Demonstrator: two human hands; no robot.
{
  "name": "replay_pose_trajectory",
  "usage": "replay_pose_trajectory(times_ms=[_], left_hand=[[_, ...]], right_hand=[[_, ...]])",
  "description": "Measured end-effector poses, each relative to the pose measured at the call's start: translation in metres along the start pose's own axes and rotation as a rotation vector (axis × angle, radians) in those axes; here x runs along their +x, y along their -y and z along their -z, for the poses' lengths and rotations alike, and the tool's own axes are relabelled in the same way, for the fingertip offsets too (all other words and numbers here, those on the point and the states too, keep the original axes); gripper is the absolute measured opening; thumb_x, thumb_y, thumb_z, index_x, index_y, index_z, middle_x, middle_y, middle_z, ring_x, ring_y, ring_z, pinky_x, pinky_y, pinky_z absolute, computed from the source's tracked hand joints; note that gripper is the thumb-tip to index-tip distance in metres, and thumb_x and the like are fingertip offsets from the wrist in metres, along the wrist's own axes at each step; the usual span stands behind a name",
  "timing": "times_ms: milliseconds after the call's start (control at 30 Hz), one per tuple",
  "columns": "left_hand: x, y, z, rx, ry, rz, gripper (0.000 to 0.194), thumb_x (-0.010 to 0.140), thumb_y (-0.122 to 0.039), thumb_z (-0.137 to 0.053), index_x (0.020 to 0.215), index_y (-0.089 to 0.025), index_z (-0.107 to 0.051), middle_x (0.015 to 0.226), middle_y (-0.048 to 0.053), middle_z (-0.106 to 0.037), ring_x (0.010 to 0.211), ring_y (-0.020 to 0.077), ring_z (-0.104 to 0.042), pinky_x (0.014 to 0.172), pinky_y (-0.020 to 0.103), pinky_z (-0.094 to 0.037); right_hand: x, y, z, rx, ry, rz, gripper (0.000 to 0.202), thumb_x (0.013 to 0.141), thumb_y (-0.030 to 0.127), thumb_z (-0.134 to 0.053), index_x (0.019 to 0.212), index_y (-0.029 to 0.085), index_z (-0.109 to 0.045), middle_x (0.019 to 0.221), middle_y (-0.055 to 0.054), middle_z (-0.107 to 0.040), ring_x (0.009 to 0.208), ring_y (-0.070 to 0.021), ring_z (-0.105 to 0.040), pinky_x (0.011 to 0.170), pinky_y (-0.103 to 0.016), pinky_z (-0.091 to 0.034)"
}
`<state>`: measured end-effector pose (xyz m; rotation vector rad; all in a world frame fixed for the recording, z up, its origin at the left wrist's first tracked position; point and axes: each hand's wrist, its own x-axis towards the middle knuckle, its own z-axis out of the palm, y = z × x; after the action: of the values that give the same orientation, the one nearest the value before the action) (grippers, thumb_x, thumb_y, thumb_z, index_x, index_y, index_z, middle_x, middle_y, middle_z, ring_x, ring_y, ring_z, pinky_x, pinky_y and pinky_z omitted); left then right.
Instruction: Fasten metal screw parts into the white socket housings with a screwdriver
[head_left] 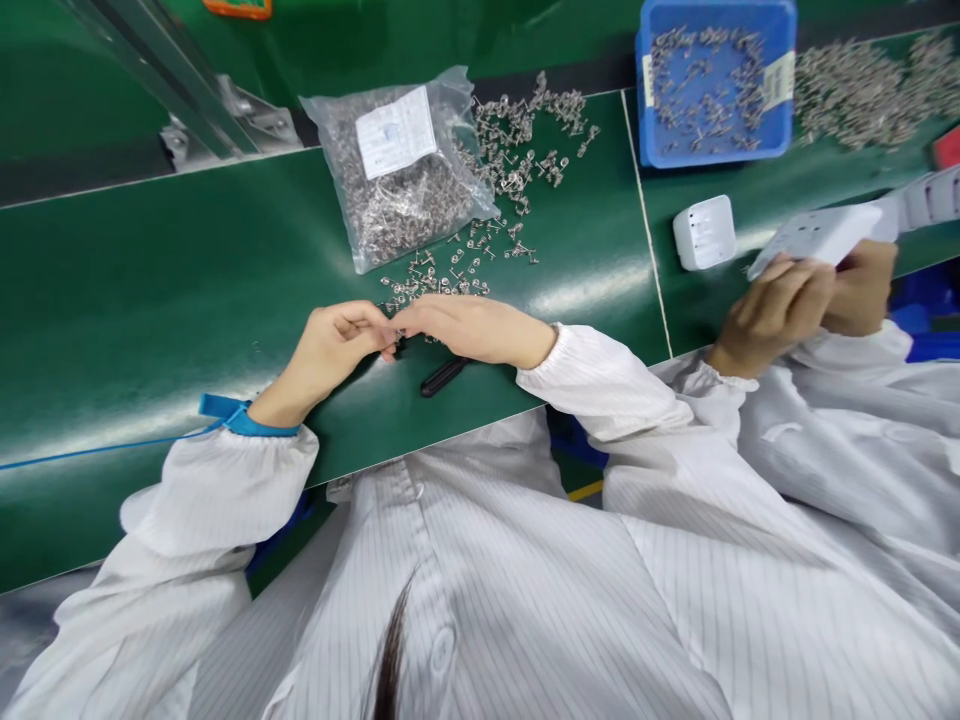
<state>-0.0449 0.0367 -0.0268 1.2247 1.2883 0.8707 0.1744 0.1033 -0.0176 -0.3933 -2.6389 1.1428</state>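
My left hand (334,350), with a blue wrist strap (259,420), has its fingers closed in a pinch over the green table. From the other side my right hand (480,328) reaches in, its fingers pressed together, and the fingertips of both hands meet. A tiny metal glint shows between them; what they hold is too small to make out. Just beyond the fingers lie loose small metal parts (457,270) that look like screws with washers. Below my right palm is a black-handled tool (442,378), its far end hidden by the hand.
A clear plastic bag (420,195) of metal parts lies behind my hands, beside a loose pile (517,130). Rightward stand a blue bin (712,150) and a white box (705,232). A co-worker's hands (780,305) hold a white plastic piece (817,235). A metal post (172,70) rises at back left.
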Motion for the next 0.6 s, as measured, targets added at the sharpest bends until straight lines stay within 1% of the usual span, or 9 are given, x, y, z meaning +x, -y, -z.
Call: replay_pose_trajectory(times_ms=[67, 167, 233, 300, 333, 400, 467, 533, 600], left_hand=[[0.0, 0.001, -0.004, 0.017, -0.081, -0.047, 0.012, 0.078, -0.027, -0.075, 0.07, -0.019, -0.068, 0.062, 0.001, -0.068, 0.056, 0.0145, -0.066, 0.056, 0.024, -0.054], [-0.002, 0.003, -0.012, 0.026, -0.223, -0.182, 0.011, 0.078, -0.025, -0.077, 0.074, -0.019, -0.069, 0.067, 0.0, -0.069, 0.058, 0.013, -0.066, 0.057, 0.023, -0.054], [-0.003, 0.006, -0.015, 0.069, -0.285, -0.296, 0.009, 0.08, -0.024, -0.077, 0.078, -0.02, -0.07, 0.073, 0.0, -0.069, 0.063, 0.0122, -0.066, 0.059, 0.023, -0.052], [-0.004, 0.008, -0.016, 0.183, -0.345, -0.432, 0.006, 0.082, -0.022, -0.077, 0.083, -0.022, -0.071, 0.078, -0.001, -0.069, 0.069, 0.0119, -0.065, 0.063, 0.024, -0.051], [-0.004, 0.009, -0.016, 0.25, -0.376, -0.502, 0.008, 0.082, -0.02, -0.078, 0.086, -0.023, -0.072, 0.079, -0.001, -0.069, 0.072, 0.012, -0.065, 0.066, 0.024, -0.05], [-0.005, 0.009, -0.014, 0.36, -0.434, -0.617, 0.013, 0.082, -0.017, -0.078, 0.09, -0.025, -0.072, 0.082, -0.001, -0.069, 0.077, 0.0125, -0.065, 0.07, 0.025, -0.05], [-0.006, 0.01, -0.013, 0.411, -0.47, -0.674, 0.018, 0.083, -0.016, -0.078, 0.096, -0.026, -0.072, 0.086, -0.002, -0.07, 0.079, 0.0131, -0.065, 0.073, 0.027, -0.05], [-0.007, 0.01, -0.013, 0.424, -0.482, -0.689, 0.02, 0.084, -0.016, -0.077, 0.1, -0.027, -0.072, 0.087, -0.001, -0.069, 0.08, 0.0138, -0.065, 0.074, 0.028, -0.049], [-0.007, 0.01, -0.014, 0.41, -0.49, -0.681, 0.02, 0.084, -0.017, -0.077, 0.1, -0.028, -0.072, 0.088, -0.001, -0.069, 0.081, 0.0147, -0.065, 0.075, 0.029, -0.049]], right_hand=[[0.001, 0.0, -0.002, 0.036, -0.026, -0.058, 0.038, 0.102, 0.008, -0.028, 0.133, 0.014, -0.048, 0.122, -0.008, -0.061, 0.112, -0.0118, -0.061, 0.1, -0.031, -0.05], [0.005, 0.004, -0.009, 0.192, -0.137, -0.145, 0.027, 0.102, 0.009, -0.035, 0.125, 0.013, -0.048, 0.101, -0.002, -0.062, 0.087, -0.0079, -0.062, 0.085, -0.024, -0.049], [0.008, 0.009, -0.015, 0.375, -0.235, -0.171, 0.018, 0.104, 0.014, -0.039, 0.12, 0.013, -0.047, 0.083, 0.003, -0.057, 0.071, -0.0048, -0.056, 0.074, -0.02, -0.046], [0.011, 0.015, -0.022, 0.622, -0.308, -0.186, 0.015, 0.105, 0.022, -0.043, 0.119, 0.015, -0.044, 0.075, 0.007, -0.053, 0.063, -0.0031, -0.052, 0.065, -0.016, -0.044], [0.013, 0.017, -0.026, 0.766, -0.327, -0.183, 0.018, 0.105, 0.026, -0.045, 0.12, 0.016, -0.042, 0.074, 0.008, -0.053, 0.06, -0.0027, -0.052, 0.062, -0.015, -0.043], [0.015, 0.019, -0.032, 1.063, -0.315, -0.168, 0.03, 0.103, 0.037, -0.052, 0.122, 0.017, -0.039, 0.076, 0.008, -0.056, 0.058, -0.0023, -0.053, 0.057, -0.014, -0.044], [0.017, 0.019, -0.036, 1.28, -0.282, -0.155, 0.041, 0.099, 0.044, -0.059, 0.123, 0.018, -0.039, 0.076, 0.008, -0.059, 0.057, -0.0022, -0.054, 0.054, -0.014, -0.044], [0.019, 0.018, -0.037, 1.352, -0.267, -0.168, 0.046, 0.096, 0.047, -0.063, 0.124, 0.018, -0.04, 0.075, 0.008, -0.06, 0.056, -0.0022, -0.055, 0.053, -0.014, -0.045], [0.019, 0.018, -0.035, 1.299, -0.291, -0.185, 0.044, 0.096, 0.047, -0.063, 0.122, 0.018, -0.042, 0.076, 0.008, -0.061, 0.057, -0.0026, -0.057, 0.053, -0.014, -0.047]])
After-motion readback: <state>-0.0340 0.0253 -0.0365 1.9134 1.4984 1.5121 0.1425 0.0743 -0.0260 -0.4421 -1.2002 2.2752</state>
